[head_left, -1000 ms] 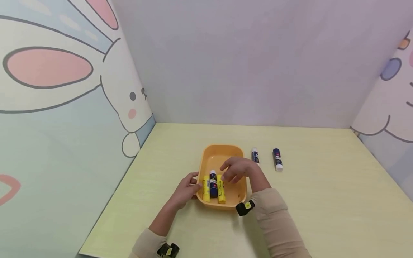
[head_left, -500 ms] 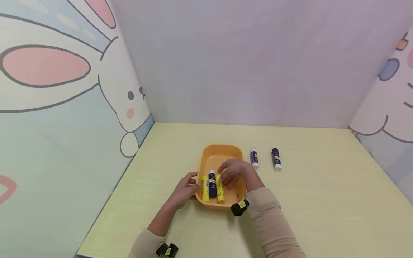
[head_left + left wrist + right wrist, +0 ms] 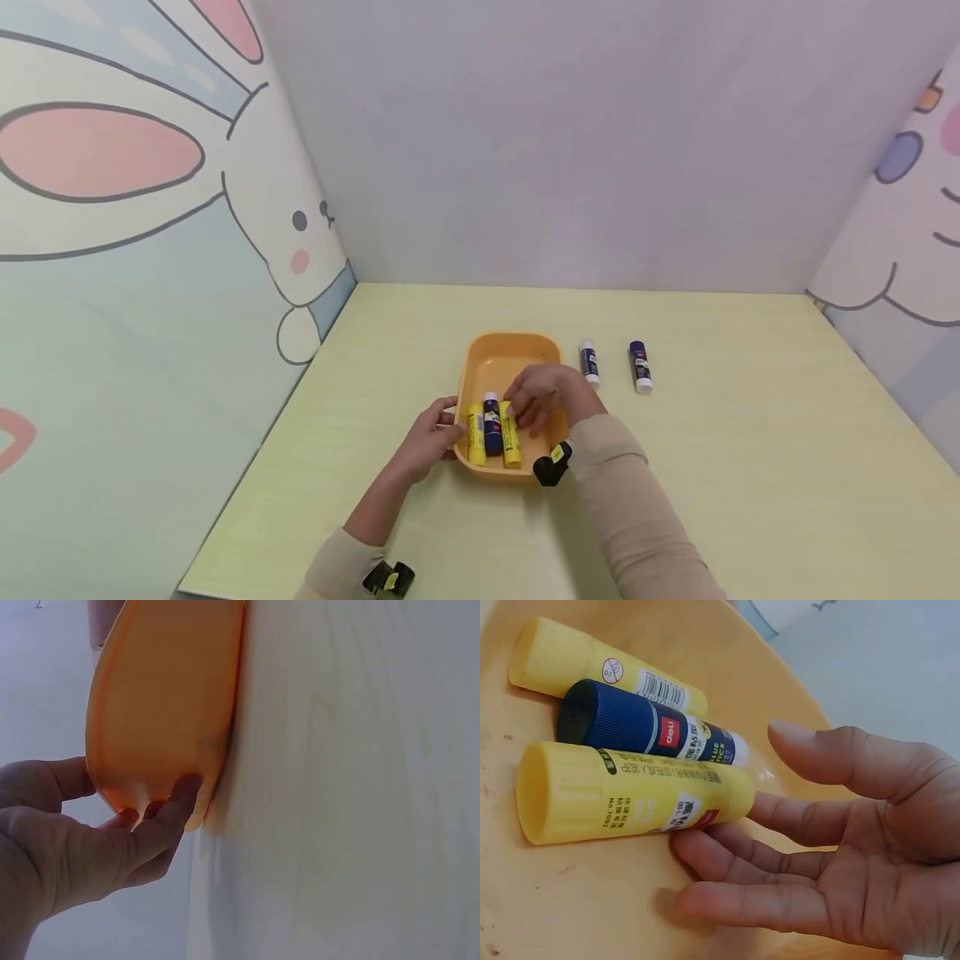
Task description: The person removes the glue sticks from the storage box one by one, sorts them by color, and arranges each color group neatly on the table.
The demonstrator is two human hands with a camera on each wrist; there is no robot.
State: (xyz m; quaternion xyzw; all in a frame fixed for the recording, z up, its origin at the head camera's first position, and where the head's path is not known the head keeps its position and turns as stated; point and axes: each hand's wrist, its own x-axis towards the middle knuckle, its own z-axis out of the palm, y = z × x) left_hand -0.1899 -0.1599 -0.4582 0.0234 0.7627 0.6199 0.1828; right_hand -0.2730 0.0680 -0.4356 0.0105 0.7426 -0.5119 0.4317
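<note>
An orange plastic tray (image 3: 517, 346) stands on the table in the head view. My left hand (image 3: 423, 442) grips its left side; in the left wrist view the thumb is at the rim and the fingers lie against the outer wall (image 3: 165, 690). Side by side inside lie a yellow glue stick (image 3: 477, 442), a dark blue glue stick (image 3: 492, 427) and a second yellow glue stick (image 3: 512, 446). My right hand (image 3: 542, 390) reaches into the tray. In the right wrist view, its loosely bent fingers (image 3: 735, 904) are at the nearer yellow glue stick (image 3: 630, 795), with the thumb held apart above.
Two more blue-and-white glue sticks lie on the table right of the tray: one glue stick (image 3: 589, 363) close beside it, another glue stick (image 3: 641, 367) farther right. A pale back wall (image 3: 577, 167) and a side wall with a rabbit drawing (image 3: 262, 192) enclose the table (image 3: 750, 433).
My right hand and forearm have shifted slightly left, fingers staying by the right-hand yellow glue stick. My left hand keeps its grip on the tray, and the glue sticks lie in the same arrangement.
</note>
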